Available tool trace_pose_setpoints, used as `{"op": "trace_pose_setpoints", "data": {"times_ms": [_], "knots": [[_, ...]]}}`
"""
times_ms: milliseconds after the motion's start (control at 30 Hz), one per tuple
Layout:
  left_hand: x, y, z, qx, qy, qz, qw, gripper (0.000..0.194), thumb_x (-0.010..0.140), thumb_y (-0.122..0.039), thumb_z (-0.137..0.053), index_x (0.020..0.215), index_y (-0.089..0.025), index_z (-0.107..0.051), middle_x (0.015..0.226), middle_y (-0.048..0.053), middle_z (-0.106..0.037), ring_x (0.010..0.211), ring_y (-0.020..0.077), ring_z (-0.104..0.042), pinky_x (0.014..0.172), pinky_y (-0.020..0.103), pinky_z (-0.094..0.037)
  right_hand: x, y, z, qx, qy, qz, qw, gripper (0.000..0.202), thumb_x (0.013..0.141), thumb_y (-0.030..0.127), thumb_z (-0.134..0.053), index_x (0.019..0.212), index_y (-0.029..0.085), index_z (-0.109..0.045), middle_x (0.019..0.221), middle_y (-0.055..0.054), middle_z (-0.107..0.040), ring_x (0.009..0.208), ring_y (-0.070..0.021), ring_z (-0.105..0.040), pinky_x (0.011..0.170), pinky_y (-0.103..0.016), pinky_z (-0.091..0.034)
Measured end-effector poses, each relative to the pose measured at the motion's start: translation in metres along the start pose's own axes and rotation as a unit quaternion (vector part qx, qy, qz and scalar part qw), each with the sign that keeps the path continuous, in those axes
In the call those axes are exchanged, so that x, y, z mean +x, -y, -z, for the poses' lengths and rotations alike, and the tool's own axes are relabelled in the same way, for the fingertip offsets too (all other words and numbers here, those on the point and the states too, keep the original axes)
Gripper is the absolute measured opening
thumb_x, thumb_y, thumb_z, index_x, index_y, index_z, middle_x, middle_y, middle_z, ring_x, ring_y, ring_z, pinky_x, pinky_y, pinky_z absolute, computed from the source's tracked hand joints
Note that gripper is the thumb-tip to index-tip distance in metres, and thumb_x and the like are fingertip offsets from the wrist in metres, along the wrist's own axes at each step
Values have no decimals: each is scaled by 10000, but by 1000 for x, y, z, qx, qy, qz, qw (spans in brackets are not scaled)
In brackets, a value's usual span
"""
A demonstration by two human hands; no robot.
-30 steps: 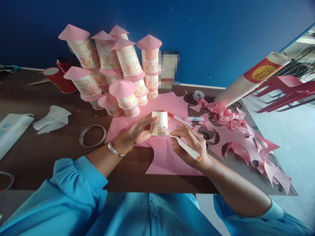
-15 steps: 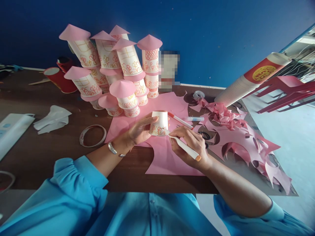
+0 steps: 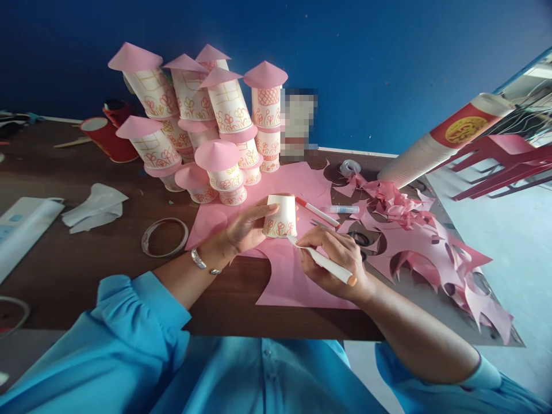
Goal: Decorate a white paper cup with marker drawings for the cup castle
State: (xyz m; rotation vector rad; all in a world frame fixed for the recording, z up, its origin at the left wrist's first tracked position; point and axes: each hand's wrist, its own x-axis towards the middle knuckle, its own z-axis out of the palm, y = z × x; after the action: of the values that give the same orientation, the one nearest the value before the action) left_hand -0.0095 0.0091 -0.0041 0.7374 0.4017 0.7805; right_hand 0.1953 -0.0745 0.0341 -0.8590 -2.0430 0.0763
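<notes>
A white paper cup (image 3: 280, 214), turned upside down, is held in my left hand (image 3: 250, 225) with the fingers wrapped round its side. Red flowers and yellowish stems are drawn along its lower rim. My right hand (image 3: 334, 260) grips a white marker (image 3: 330, 265) with an orange end, its tip near the bottom edge of the cup. Whether the tip touches the cup, I cannot tell. Beneath both hands lies pink paper (image 3: 302, 276). A red-and-white marker (image 3: 317, 212) and scissors (image 3: 364, 238) lie just beyond my right hand.
Cup towers with pink cone roofs (image 3: 218, 155) stand at the back. Pink paper scraps (image 3: 414, 241) and a tall stack of cups (image 3: 448, 135) are on the right. To the left are a tape roll (image 3: 164, 237), crumpled tissue (image 3: 97, 207) and a red cup (image 3: 110, 141).
The marker tip has shifted slightly down along the cup's rim. The drawn flowers show at a slightly different turn of the cup. The whole view has moved a little.
</notes>
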Motion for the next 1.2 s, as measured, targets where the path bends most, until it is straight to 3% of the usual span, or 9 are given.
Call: {"op": "trace_pose_setpoints", "data": {"times_ms": [333, 767, 1200], "knots": [[1, 2, 3, 14, 2, -5, 1000, 478, 852, -451, -902, 1245, -197, -805, 1137, 110, -796, 989, 244, -725, 842, 360, -596, 2, 1, 3, -4, -3, -1, 1000, 190, 936, 62, -582, 947, 252, -588, 758, 24, -763, 599, -135, -733, 548, -242, -549], [0, 2, 1, 1, 6, -10, 1000, 428, 899, -407, -860, 1261, -186, -801, 1143, 107, -801, 986, 249, -723, 839, 362, -563, 0, -2, 0, -2, -11, 5, 1000, 159, 981, 95, -629, 1006, 252, -626, 807, 10, -763, 667, -151, -752, 596, -257, -574], [0, 2, 2, 10, 2, -10, 1000, 448, 888, -429, -866, 1254, -179, -798, 1127, 123, -813, 999, 271, -741, 859, 388, -589, 0, 0, 2, 1, -11, 11, 1000, 212, 921, 55, -593, 977, 259, -595, 763, 34, -741, 595, -140, -714, 530, -256, -524]]}}
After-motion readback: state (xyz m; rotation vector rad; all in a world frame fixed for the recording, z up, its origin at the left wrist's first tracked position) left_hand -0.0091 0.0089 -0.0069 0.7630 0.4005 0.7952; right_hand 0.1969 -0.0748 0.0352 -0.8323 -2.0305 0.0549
